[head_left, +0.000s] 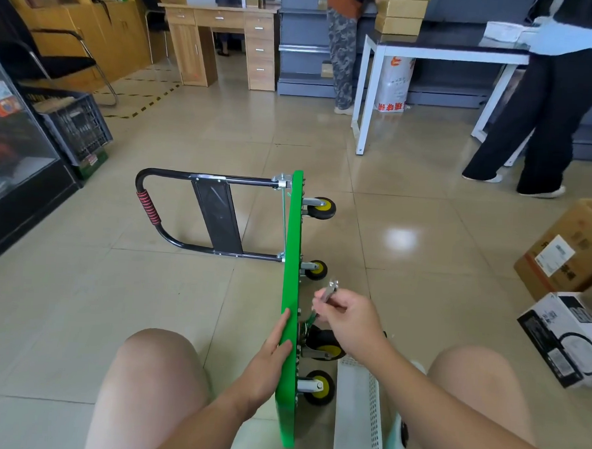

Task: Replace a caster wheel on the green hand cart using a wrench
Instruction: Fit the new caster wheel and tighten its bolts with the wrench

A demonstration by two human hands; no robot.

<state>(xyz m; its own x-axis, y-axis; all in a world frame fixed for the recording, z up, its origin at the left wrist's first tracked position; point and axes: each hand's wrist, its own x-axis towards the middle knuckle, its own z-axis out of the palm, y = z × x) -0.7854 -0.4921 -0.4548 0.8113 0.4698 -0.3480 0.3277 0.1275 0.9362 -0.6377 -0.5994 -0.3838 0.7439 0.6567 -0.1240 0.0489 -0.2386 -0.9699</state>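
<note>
The green hand cart [293,244] stands on its side edge on the tiled floor, with its black handle [158,213] folded out flat to the left. Several black and yellow caster wheels stick out to the right; the near ones are a caster [326,344] just under my right hand and another caster [318,387] below it. My left hand [270,353] lies flat with straight fingers against the deck's left face, steadying it. My right hand [346,318] grips a silver wrench [330,289] raised beside the deck's underside.
A white perforated basket [358,413] lies on the floor by my right knee. Cardboard boxes [567,259] and a black-white box [566,338] sit at right. Two people stand near a white table [444,55] at the back. A black crate [77,123] is at left.
</note>
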